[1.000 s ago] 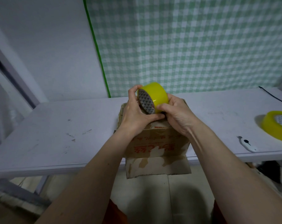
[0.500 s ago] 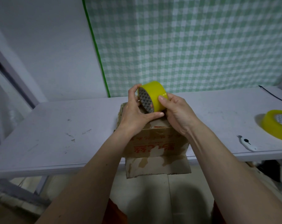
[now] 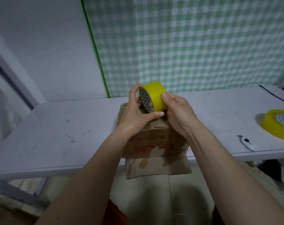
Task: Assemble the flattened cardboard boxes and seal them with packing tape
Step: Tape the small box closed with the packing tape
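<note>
- Desk (image 3: 60, 127): pale, scuffed; carried the carton at its near edge.
- Cardboard box (image 3: 155, 143): stood assembled on the desk, one loose flap hanging off the front; lay directly below both hands.
- Tape roll (image 3: 155, 95): yellow, held on edge above the box top, core axis running left-right and tilted, open core facing the left hand.
- Left hand (image 3: 136, 114): curled round the roll, thumb above, fingers beneath.
- Right hand (image 3: 177, 111): fingertips pressed on the outer band, probably seeking the free end; the nearer hand for peeling.
- Spare roll (image 3: 279, 124), utility knife (image 3: 248, 142): well apart, far right.
</note>
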The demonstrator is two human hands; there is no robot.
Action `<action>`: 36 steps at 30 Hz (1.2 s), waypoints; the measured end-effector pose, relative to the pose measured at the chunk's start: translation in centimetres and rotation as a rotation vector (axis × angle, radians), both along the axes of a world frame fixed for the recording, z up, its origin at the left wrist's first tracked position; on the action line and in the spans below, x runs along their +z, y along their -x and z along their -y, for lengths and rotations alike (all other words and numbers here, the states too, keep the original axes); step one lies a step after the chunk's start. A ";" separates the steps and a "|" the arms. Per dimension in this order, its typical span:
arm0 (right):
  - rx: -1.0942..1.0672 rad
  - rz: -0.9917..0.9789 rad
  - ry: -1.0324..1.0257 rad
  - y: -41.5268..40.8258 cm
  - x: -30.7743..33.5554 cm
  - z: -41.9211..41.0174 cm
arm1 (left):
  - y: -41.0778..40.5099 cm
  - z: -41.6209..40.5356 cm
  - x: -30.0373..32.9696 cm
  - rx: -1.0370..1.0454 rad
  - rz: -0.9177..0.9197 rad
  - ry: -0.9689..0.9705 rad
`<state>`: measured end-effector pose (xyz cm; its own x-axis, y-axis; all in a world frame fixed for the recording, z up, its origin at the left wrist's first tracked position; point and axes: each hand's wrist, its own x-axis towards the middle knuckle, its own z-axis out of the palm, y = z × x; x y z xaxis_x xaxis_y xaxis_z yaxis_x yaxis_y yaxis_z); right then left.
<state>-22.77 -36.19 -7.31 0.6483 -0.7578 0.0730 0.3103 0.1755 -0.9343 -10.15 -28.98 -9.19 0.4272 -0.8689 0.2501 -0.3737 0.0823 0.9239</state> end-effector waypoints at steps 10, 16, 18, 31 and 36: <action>-0.032 0.028 -0.094 0.0 0.1 0.0 | 0.2 0.0 0.1 0.027 0.045 -0.016; -0.130 -0.075 -0.028 -0.8 -0.5 0.7 | 0.5 0.0 0.0 0.097 0.184 -0.047; -0.100 -0.070 -0.012 -0.7 0.0 0.1 | 0.5 0.0 0.0 0.097 0.183 -0.055; -0.141 -0.146 -0.041 -0.8 0.0 0.2 | 0.7 -0.2 0.2 0.104 0.168 -0.069; -0.161 -0.148 -0.038 -1.0 -0.2 0.3 | 0.9 -0.2 0.4 0.130 0.198 -0.094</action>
